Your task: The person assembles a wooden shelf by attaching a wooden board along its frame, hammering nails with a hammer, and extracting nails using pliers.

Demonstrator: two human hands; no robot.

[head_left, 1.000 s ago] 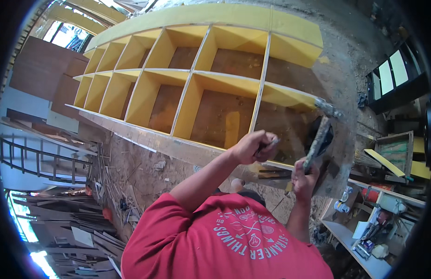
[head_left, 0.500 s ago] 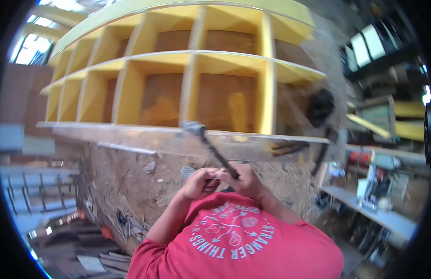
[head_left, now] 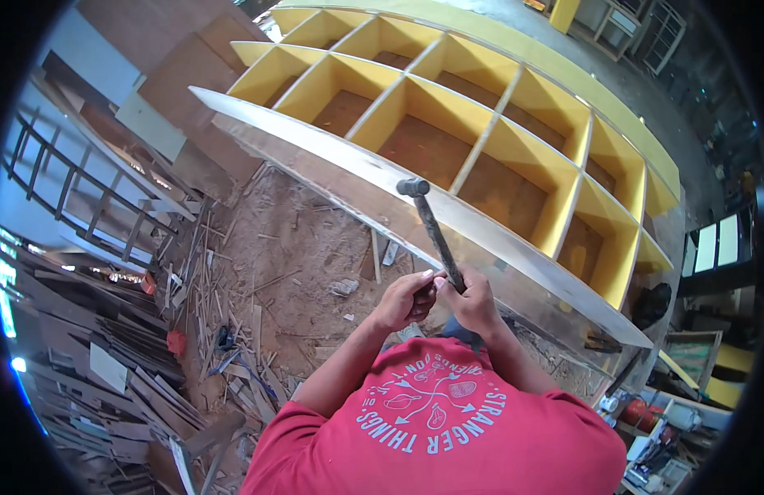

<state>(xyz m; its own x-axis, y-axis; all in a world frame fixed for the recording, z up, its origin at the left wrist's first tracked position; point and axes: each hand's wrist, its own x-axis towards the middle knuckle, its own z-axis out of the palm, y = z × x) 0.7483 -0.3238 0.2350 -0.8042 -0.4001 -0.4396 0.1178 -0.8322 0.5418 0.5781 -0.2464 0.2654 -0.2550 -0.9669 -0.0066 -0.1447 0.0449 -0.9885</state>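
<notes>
My right hand (head_left: pixel 474 304) is closed round the dark handle of a hammer (head_left: pixel 435 235), whose head points up and away from me. Beside it, my left hand (head_left: pixel 408 302) has its fingers curled in a pinch, and the fingertips of both hands meet. Whatever the left fingers hold is too small to make out. Beyond the hands lies a large wooden shelf unit (head_left: pixel 382 172) with yellow-lined square compartments and brown backs. In the picture the hammer head overlaps the pale near board of that unit; I cannot tell whether they touch.
Under the unit is a worktable (head_left: pixel 349 213). Wood scraps and dust litter the floor (head_left: pixel 291 256). Stacked dark boards (head_left: pixel 126 388) fill the lower left, near a ladder-like frame (head_left: pixel 77 186). A cluttered shelf (head_left: pixel 650 429) stands at the lower right.
My view has turned left, so the shelf unit now runs diagonally and more scrap-covered floor shows. The hammer stays in my right hand, and both hands remain close together.
</notes>
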